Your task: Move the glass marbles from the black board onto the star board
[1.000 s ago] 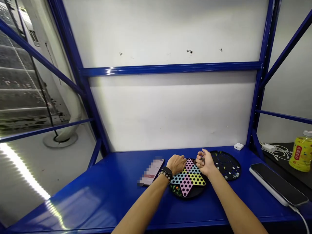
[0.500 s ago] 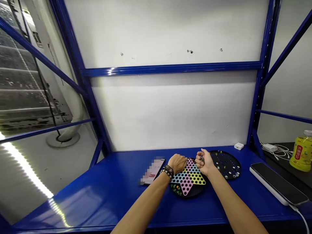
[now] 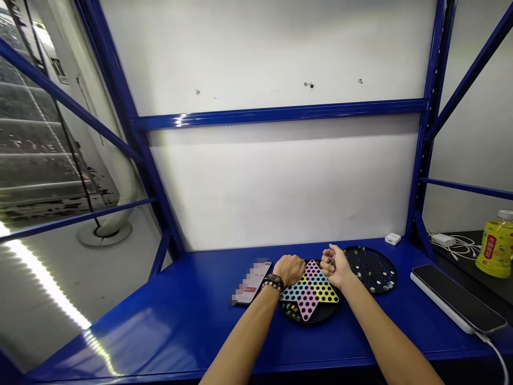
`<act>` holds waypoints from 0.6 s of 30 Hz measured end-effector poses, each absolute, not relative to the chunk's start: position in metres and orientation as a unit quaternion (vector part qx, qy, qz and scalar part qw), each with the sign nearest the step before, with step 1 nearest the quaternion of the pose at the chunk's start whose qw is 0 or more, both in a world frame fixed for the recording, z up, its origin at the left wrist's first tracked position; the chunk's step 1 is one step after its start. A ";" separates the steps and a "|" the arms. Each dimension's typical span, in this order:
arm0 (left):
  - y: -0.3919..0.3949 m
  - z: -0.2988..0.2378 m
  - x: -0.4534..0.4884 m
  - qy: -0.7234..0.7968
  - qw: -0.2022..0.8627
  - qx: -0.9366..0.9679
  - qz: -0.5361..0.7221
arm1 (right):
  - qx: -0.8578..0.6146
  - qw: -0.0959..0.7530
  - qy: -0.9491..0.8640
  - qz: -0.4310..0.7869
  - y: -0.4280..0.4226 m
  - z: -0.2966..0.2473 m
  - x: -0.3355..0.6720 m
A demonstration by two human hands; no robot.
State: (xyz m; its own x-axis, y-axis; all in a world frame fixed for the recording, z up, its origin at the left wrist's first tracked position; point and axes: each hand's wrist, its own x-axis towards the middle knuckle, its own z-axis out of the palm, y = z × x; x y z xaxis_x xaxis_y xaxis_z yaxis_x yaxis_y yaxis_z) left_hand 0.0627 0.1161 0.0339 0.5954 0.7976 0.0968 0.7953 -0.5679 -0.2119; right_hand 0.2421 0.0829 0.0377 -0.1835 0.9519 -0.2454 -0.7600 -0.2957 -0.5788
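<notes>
A round black Chinese checkers board (image 3: 310, 315) with a pastel star of holes lies on the blue shelf (image 3: 180, 315). My left hand (image 3: 289, 269), with a beaded bracelet and watch at the wrist, rests curled on the board's left edge. My right hand (image 3: 335, 266) hovers over the board's upper right, fingers closed around several small marbles (image 3: 331, 261). A few more marbles lie in the board's lower-left rim.
A second round black tray (image 3: 374, 267) with scattered marbles sits right of the board. A phone (image 3: 251, 282) lies to the left. A dark phone on a white power bank (image 3: 457, 300), a small white charger (image 3: 392, 238), cables and a yellow bottle (image 3: 496, 246) are at right.
Both hands stay where they were over the board. Only the camera view has shifted slightly.
</notes>
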 end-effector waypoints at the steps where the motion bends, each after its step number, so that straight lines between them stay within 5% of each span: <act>1: 0.116 0.033 0.062 -0.457 0.114 -0.882 0.003 | -0.289 0.568 -0.166 0.752 0.083 0.038 0.242; 11: 0.113 0.057 0.071 -0.509 0.066 -0.852 -0.105 | -0.297 0.541 -0.180 0.766 0.082 0.039 0.237; 18: 0.084 0.089 0.121 -0.377 -0.037 -0.894 -0.238 | -0.277 0.508 -0.175 0.797 0.085 0.032 0.229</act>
